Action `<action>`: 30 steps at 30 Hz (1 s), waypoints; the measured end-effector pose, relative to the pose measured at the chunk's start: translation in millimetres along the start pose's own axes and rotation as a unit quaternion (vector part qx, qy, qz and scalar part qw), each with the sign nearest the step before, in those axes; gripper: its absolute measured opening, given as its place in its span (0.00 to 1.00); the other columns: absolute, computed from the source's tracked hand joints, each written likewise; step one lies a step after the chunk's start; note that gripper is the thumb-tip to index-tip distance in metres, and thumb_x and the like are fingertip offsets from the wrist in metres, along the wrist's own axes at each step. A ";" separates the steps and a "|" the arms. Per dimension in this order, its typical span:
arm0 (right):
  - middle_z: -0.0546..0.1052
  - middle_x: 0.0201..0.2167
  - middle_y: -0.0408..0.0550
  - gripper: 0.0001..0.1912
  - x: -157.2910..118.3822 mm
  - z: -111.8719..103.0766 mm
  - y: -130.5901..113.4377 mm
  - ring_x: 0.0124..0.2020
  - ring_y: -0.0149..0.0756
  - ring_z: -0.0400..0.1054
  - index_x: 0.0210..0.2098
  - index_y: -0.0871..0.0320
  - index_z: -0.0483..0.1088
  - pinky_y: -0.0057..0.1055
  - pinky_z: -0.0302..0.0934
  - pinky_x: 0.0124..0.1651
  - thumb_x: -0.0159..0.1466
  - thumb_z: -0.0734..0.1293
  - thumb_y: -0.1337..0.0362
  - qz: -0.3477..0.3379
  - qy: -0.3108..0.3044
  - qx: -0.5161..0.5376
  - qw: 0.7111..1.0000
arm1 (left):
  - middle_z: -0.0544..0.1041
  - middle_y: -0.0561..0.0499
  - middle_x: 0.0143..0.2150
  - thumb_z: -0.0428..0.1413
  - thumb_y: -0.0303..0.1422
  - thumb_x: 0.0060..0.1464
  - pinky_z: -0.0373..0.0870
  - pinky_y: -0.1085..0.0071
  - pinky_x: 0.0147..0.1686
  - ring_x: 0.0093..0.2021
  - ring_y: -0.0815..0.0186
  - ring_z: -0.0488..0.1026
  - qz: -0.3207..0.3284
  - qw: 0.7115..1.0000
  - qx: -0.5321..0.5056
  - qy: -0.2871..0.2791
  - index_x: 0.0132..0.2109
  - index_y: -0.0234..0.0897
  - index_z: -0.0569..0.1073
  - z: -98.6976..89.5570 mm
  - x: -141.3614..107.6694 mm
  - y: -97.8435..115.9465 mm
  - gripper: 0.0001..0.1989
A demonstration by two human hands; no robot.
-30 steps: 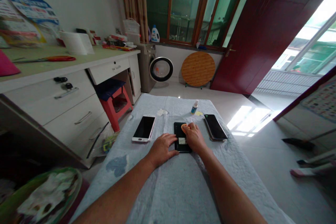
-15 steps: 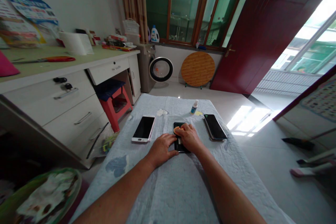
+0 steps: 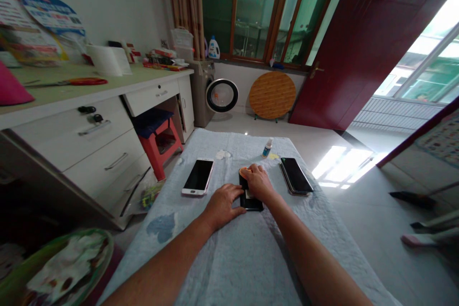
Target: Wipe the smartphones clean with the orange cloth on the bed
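Observation:
A black phone point(image 3: 253, 203) lies on the cloth-covered table point(image 3: 229, 258), partly hidden under my hands. My left hand point(image 3: 224, 204) rests at its left edge, fingers and thumb apart, touching its side. My right hand point(image 3: 258, 181) is closed on a round orange pad point(image 3: 245, 172) and presses it on the phone's far end. To the left lies a white phone point(image 3: 198, 176) with a dark screen. On the right a black phone point(image 3: 297, 175) lies on top of another flat device. A small spray bottle point(image 3: 267, 148) stands near the far edge.
At the left is a long desk point(image 3: 143, 81) with drawers, scissors point(image 3: 86, 81) and a paper roll point(image 3: 107, 60). A red stool point(image 3: 161, 141) stands under it. A filled waste bin point(image 3: 68, 267) is at the lower left.
My right hand has moved the orange pad slightly toward the phone's far edge, uncovering more of the near end. The view has shifted a little. My left hand stays at the phone's side.

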State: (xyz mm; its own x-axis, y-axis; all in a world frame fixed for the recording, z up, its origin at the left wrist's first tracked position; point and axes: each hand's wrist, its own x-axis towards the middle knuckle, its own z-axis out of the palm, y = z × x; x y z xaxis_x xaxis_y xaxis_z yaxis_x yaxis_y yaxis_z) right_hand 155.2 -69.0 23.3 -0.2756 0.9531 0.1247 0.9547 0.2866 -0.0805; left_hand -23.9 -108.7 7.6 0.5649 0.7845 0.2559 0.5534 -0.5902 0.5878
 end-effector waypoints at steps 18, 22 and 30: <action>0.68 0.44 0.51 0.13 2.6 -3.4 -3.8 0.43 0.41 0.58 0.47 0.50 0.71 0.33 0.50 0.42 0.68 0.57 0.64 -0.008 -0.012 -0.005 1.000 | 0.75 0.44 0.54 0.64 0.43 0.49 0.64 0.57 0.57 0.55 0.54 0.69 0.006 1.000 -0.014 0.002 0.52 0.38 0.74 -0.2 -0.6 -0.8 0.25; 0.69 0.43 0.50 0.12 -8.4 -5.2 -6.4 0.43 0.40 0.58 0.42 0.49 0.74 0.33 0.50 0.43 0.68 0.59 0.62 -0.033 -0.014 0.025 0.999 | 0.75 0.45 0.55 0.64 0.43 0.49 0.63 0.57 0.57 0.55 0.53 0.69 0.009 1.000 -0.016 0.000 0.53 0.39 0.74 -0.7 -0.1 -0.7 0.25; 0.68 0.44 0.51 0.13 -8.6 -0.7 -7.0 0.44 0.40 0.58 0.45 0.51 0.71 0.33 0.50 0.45 0.70 0.56 0.61 -0.016 -0.003 0.029 0.999 | 0.75 0.45 0.54 0.65 0.41 0.48 0.63 0.57 0.57 0.55 0.54 0.69 0.011 1.000 -0.011 -0.001 0.53 0.38 0.73 -1.2 0.0 1.1 0.26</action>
State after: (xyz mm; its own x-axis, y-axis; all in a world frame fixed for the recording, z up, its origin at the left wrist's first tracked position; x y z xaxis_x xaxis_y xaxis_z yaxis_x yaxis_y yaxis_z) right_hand 151.0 -79.3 23.5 -0.3061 0.9442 0.1217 0.9376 0.3211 -0.1331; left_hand -24.1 -109.1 9.1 0.5777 0.7711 0.2676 0.5272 -0.6028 0.5989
